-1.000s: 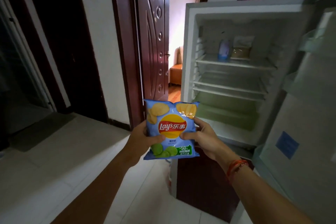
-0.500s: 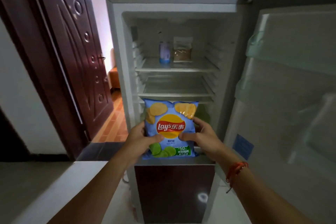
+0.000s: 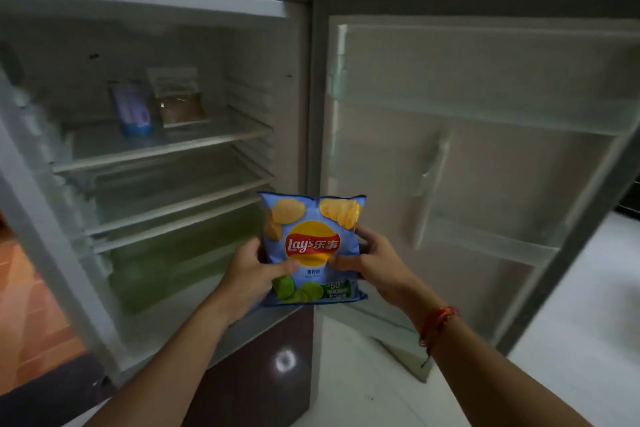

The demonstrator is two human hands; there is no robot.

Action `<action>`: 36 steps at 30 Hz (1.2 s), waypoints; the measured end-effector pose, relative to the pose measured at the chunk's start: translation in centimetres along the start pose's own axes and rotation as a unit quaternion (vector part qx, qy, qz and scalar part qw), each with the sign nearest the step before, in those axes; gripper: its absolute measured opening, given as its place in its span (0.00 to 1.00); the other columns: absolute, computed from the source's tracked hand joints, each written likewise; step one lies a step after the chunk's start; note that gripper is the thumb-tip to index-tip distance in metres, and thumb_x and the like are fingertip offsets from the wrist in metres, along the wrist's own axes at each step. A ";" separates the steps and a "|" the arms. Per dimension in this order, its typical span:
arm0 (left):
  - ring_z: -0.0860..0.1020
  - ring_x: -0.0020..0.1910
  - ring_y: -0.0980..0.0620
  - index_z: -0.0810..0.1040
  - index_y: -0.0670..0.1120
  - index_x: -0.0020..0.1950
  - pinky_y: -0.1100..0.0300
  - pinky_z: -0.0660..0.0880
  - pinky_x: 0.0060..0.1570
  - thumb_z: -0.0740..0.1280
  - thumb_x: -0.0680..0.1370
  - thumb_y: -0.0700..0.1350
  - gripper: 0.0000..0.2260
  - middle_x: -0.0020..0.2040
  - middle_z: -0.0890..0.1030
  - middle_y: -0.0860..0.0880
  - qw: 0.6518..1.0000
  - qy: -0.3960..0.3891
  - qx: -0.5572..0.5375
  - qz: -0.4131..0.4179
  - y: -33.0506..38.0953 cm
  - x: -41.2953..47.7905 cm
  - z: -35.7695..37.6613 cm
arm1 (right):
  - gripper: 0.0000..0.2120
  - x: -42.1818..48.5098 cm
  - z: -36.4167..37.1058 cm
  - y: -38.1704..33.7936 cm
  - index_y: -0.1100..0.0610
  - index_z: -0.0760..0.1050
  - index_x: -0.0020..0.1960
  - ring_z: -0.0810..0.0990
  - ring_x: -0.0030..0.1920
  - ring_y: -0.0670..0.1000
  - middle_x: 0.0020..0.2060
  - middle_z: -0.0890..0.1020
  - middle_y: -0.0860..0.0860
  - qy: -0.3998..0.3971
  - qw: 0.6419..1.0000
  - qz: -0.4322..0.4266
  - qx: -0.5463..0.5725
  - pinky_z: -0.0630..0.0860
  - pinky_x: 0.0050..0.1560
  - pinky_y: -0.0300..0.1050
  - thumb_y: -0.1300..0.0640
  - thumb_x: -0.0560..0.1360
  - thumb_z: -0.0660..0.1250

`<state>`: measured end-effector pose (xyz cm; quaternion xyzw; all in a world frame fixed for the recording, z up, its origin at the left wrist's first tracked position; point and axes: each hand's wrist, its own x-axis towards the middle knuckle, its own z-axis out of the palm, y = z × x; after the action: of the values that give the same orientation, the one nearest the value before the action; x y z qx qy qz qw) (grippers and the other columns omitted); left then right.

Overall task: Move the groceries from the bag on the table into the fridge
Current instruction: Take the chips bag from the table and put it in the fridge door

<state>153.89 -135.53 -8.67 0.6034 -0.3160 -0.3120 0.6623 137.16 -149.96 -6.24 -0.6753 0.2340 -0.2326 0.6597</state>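
Chips: blue Lay's chip bag [image 3: 313,248] was upright before the open fridge [image 3: 298,87], outside its shelves
Left hand [image 3: 251,276]: gripped the bag's left edge
Right hand [image 3: 375,258]: gripped its right edge

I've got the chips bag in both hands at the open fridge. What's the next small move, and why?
Probably ease the chips bag forward and left onto the middle shelf. The left hand and right hand hold it by its sides in front of the fridge hinge side, outside the compartment. That shelf looks bare, while the top shelf holds two packets.
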 end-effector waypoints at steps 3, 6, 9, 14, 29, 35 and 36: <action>0.84 0.52 0.46 0.80 0.45 0.56 0.49 0.79 0.52 0.76 0.69 0.32 0.18 0.51 0.86 0.47 0.998 -0.070 -0.001 0.004 -0.2 0.2 1.8 | 0.28 -2.6 -1.4 -0.3 0.55 0.78 0.64 0.88 0.48 0.54 0.49 0.88 0.55 0.053 0.999 0.002 -0.006 0.84 0.43 0.46 0.74 0.69 0.75; 0.83 0.54 0.46 0.79 0.45 0.59 0.48 0.79 0.53 0.80 0.66 0.37 0.23 0.53 0.85 0.46 0.992 -0.127 -0.002 0.013 0.0 0.2 4.2 | 0.29 -5.6 -3.0 -0.9 0.56 0.76 0.66 0.88 0.46 0.53 0.47 0.88 0.54 0.097 0.995 0.001 -0.012 0.83 0.42 0.44 0.76 0.69 0.74; 0.83 0.54 0.46 0.78 0.43 0.61 0.52 0.80 0.52 0.80 0.66 0.37 0.25 0.54 0.85 0.45 0.985 -0.171 -0.004 0.027 0.5 0.2 7.5 | 0.29 -8.4 -5.0 -1.9 0.54 0.76 0.65 0.87 0.43 0.50 0.43 0.88 0.51 0.141 0.990 -0.004 -0.023 0.82 0.40 0.41 0.76 0.69 0.73; 0.83 0.54 0.48 0.77 0.46 0.61 0.53 0.80 0.51 0.77 0.69 0.34 0.23 0.55 0.84 0.46 0.975 -0.214 -0.002 0.055 1.1 -0.1 13.1 | 0.27 -12.4 -8.6 -3.0 0.54 0.77 0.64 0.88 0.43 0.49 0.44 0.88 0.51 0.200 0.979 -0.012 -0.040 0.81 0.39 0.39 0.75 0.70 0.73; 0.84 0.49 0.54 0.76 0.49 0.60 0.61 0.80 0.44 0.77 0.70 0.39 0.21 0.52 0.84 0.49 0.965 -0.238 0.008 0.111 5.0 0.1 21.5 | 0.21 -15.7 -15.1 -5.6 0.53 0.75 0.66 0.87 0.50 0.52 0.52 0.87 0.53 0.253 0.966 -0.037 -0.029 0.83 0.43 0.43 0.66 0.75 0.72; 0.84 0.45 0.55 0.77 0.52 0.54 0.64 0.79 0.39 0.76 0.71 0.39 0.16 0.50 0.84 0.49 0.965 -0.227 0.004 0.132 7.9 2.0 24.3 | 0.18 -13.9 -17.8 -8.4 0.48 0.74 0.62 0.88 0.46 0.49 0.52 0.86 0.52 0.274 0.958 -0.065 -0.043 0.82 0.40 0.41 0.65 0.77 0.71; 0.84 0.44 0.57 0.77 0.52 0.54 0.65 0.79 0.38 0.76 0.71 0.39 0.16 0.49 0.84 0.50 0.965 -0.224 0.005 0.136 8.4 2.4 24.7 | 0.18 -13.5 -18.3 -8.9 0.47 0.74 0.61 0.87 0.47 0.49 0.53 0.85 0.53 0.276 0.957 -0.068 -0.053 0.83 0.41 0.42 0.64 0.76 0.71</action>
<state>136.00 -151.68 1.58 0.4725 -0.5373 -0.3447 0.6077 115.32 -155.71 2.96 -0.6334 0.3723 -0.4415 0.5151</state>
